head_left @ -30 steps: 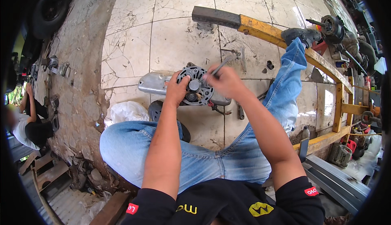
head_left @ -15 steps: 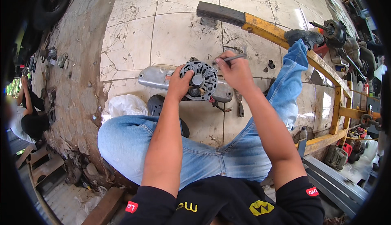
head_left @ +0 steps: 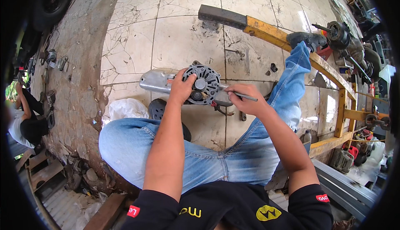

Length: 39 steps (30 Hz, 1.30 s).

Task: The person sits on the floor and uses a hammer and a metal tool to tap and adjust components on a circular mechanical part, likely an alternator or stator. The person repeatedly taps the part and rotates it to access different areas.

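My left hand (head_left: 180, 89) grips the left side of a grey alternator (head_left: 201, 83), its thumb lying over the slotted end housing. The alternator's round slotted face is turned up. Beneath it a long silver metal cover (head_left: 155, 81) lies on the tiles, partly hidden. Closed around a slim grey metal rod-like tool (head_left: 249, 97) is my right hand (head_left: 251, 105), just right of the alternator. The tool's front end points at the housing's right rim; whether it touches I cannot tell. Some short wires (head_left: 224, 111) hang from the alternator's lower edge.
A yellow steel frame (head_left: 266, 32) with a dark end runs across the right side, near my outstretched foot. Small dark parts (head_left: 273, 67) lie on the tiles. A tool handle (head_left: 243, 116) shows below my right hand. A white plastic bag (head_left: 128, 109) sits left. Another person (head_left: 26, 115) is far left.
My right hand has come down toward me with the grey tool, from beyond the alternator's upper right to its right rim. My left hand keeps its hold.
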{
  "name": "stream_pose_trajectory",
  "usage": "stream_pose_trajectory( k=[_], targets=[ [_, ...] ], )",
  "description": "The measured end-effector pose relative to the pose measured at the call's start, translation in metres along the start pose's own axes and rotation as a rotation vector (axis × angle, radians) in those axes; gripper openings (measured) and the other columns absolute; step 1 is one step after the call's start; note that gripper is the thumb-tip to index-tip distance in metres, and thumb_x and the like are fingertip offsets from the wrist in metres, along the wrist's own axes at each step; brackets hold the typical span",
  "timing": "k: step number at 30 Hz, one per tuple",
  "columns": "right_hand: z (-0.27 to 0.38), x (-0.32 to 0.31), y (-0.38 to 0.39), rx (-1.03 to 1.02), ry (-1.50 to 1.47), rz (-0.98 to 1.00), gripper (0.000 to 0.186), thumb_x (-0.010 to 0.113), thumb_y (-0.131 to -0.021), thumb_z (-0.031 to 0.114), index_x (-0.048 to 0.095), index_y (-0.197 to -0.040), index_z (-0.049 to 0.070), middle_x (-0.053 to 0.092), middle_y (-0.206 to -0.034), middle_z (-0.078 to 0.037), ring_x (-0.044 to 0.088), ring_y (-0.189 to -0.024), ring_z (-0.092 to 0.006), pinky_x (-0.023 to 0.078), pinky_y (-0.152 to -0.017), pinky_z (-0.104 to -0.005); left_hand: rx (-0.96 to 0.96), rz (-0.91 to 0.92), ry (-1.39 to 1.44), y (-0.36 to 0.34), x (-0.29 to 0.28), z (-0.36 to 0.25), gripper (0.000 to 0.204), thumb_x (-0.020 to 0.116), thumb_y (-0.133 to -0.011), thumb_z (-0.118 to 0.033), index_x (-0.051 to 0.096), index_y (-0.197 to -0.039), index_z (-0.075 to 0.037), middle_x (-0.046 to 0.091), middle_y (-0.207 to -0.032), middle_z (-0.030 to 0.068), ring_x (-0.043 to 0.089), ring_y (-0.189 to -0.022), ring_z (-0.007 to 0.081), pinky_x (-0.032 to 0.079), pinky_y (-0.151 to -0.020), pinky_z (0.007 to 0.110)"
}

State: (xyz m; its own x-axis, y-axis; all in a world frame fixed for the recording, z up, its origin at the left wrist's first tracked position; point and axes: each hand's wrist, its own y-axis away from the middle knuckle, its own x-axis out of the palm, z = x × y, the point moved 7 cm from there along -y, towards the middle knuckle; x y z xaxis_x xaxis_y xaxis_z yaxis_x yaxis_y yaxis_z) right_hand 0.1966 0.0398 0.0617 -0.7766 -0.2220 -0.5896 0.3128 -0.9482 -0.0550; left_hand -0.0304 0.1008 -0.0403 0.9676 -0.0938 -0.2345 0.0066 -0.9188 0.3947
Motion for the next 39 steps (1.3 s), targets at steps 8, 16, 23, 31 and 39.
stream_pose_trajectory(
  k=[8,16,23,31,39],
  targets=[
    [0.001,0.017,0.001,0.066,-0.161,-0.107,0.018,0.065,-0.089,0.009,0.072,-0.105,0.003,0.073,-0.092,-0.014,0.069,-0.075,-0.0241,0.053,-0.069,-0.0319,-0.049,-0.005,0.055,0.002,0.003,0.001,0.053,0.068,-0.088,-0.03,0.058,-0.131,-0.002,0.066,-0.12,0.0168,0.062,-0.108,0.0241,0.047,-0.096,0.033],
    [-0.018,-0.012,0.015,0.28,-0.225,-0.096,0.02,0.065,-0.091,0.012,0.072,-0.107,0.002,0.071,-0.081,-0.008,0.061,-0.068,-0.0133,0.05,-0.064,-0.0287,0.009,-0.006,-0.003,0.002,0.003,0.006,0.053,0.068,-0.089,-0.031,0.057,-0.131,-0.002,0.066,-0.12,0.0172,0.062,-0.109,0.0237,0.047,-0.096,0.033],
    [-0.049,0.018,0.024,0.488,-0.503,-0.073,0.02,0.062,-0.095,0.015,0.073,-0.108,0.005,0.065,-0.072,-0.001,0.053,-0.059,-0.0059,0.044,-0.052,-0.0258,-0.007,-0.008,0.025,0.004,0.005,0.001,0.051,0.068,-0.089,-0.028,0.057,-0.131,-0.001,0.066,-0.118,0.0167,0.063,-0.106,0.0225,0.048,-0.094,0.033],
    [-0.01,0.018,0.0,0.285,-0.367,-0.074,0.023,0.064,-0.091,0.014,0.071,-0.109,0.002,0.07,-0.079,-0.008,0.06,-0.07,-0.0124,0.049,-0.066,-0.0283,-0.022,-0.009,0.031,0.004,0.005,0.003,0.05,0.067,-0.09,-0.028,0.056,-0.131,-0.001,0.067,-0.116,0.0157,0.063,-0.105,0.0219,0.048,-0.093,0.033],
    [-0.03,-0.024,0.018,0.448,-0.303,-0.045,0.019,0.062,-0.091,0.012,0.069,-0.102,-0.001,0.071,-0.083,-0.007,0.059,-0.064,-0.0103,0.049,-0.058,-0.0276,-0.017,-0.015,0.05,0.006,0.001,0.006,0.052,0.068,-0.09,-0.031,0.055,-0.131,-0.001,0.066,-0.116,0.0157,0.062,-0.104,0.0217,0.049,-0.092,0.033]
  ],
)
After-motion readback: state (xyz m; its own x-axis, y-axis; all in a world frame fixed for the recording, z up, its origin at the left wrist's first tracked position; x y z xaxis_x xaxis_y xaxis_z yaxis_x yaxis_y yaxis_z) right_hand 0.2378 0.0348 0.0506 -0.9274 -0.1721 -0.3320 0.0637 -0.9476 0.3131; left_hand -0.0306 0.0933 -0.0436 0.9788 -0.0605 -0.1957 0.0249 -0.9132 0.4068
